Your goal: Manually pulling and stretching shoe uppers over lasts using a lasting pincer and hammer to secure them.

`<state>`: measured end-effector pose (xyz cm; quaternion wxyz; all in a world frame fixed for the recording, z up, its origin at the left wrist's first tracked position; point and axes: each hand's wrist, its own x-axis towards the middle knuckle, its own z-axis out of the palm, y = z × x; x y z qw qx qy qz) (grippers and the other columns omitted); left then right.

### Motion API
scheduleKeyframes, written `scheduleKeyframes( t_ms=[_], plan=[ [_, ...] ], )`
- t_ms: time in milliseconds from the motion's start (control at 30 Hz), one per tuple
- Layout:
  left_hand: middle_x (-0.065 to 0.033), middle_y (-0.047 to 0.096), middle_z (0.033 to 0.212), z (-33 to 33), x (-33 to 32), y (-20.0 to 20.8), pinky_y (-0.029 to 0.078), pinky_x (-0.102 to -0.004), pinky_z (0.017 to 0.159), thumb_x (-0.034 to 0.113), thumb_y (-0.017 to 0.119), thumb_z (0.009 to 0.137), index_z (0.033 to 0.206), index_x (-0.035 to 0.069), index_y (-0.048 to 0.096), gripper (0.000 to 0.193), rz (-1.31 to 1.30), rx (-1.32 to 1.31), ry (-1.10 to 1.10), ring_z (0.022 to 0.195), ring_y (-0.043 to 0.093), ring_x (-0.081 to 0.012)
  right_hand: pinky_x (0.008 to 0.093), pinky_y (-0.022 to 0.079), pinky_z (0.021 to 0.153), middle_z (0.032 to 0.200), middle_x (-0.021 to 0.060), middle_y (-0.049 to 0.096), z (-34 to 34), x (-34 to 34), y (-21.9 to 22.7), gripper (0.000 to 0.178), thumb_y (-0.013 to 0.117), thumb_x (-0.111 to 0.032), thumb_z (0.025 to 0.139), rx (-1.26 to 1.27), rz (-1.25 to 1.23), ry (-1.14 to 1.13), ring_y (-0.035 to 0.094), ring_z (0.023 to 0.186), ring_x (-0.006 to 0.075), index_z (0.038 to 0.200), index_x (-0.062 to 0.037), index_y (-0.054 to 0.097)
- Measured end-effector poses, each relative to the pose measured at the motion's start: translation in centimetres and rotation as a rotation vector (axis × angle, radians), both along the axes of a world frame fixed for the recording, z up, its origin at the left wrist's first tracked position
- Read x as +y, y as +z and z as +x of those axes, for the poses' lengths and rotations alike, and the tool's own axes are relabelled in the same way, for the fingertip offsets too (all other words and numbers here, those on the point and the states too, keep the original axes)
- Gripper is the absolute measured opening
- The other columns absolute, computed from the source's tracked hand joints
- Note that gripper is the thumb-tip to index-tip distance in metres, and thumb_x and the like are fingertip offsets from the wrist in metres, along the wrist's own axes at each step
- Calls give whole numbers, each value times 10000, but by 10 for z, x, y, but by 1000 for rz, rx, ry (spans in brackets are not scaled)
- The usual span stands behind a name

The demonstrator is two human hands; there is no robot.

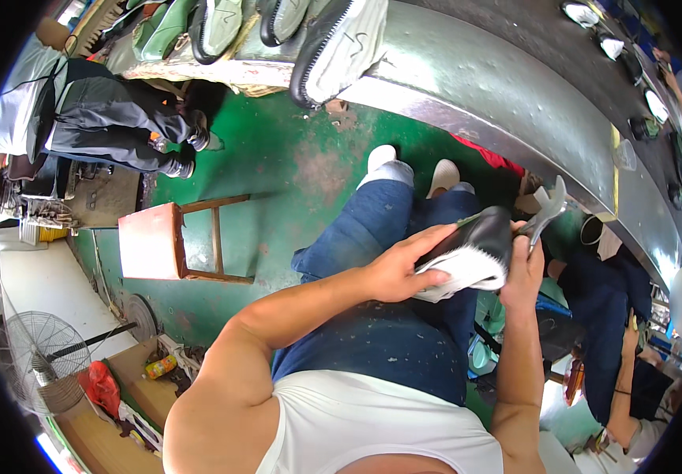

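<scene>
On my lap lies a shoe upper on a last (479,251), with a black outer and a white, fringed lining edge facing up. My left hand (400,267) grips it from its left side, thumb across the white part and fingers along the upper edge. At its right side, my right hand (522,272) is closed round shoemaker's lasting pincers (548,212). Their curved silver head points up and away from the shoe. The handles are mostly hidden in my palm.
A metal-edged conveyor bench (451,71) curves ahead, carrying several lasted shoes, one black-and-white shoe (341,51) overhanging its edge. To the left are a stool (151,241), a fan (45,355) and a standing person (96,118). Another person (609,332) sits close at the right.
</scene>
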<state>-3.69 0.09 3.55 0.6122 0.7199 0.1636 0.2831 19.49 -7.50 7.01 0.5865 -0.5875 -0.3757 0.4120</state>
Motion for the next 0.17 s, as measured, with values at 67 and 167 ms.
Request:
scheduleKeyframes(
  t_ms=[67, 167],
  plan=[
    [-192, 383, 1544, 8, 13, 11, 354, -387, 1131, 247, 688, 943, 1542, 31, 305, 743, -301, 83, -33, 1386, 439, -277, 305, 471, 945, 1166, 85, 606, 4, 6, -6, 539, 597, -437, 991, 129, 79, 0, 596, 1052, 148, 1255, 22, 495],
    [-162, 352, 1573, 16, 34, 43, 335, -385, 1150, 314, 676, 953, 1565, 93, 278, 763, -459, 381, -86, 1416, 410, -289, 308, 494, 943, 1159, 92, 608, 10, 16, -17, 820, 681, -622, 866, 5, -68, -34, 620, 1058, 162, 1316, 22, 448]
  ],
)
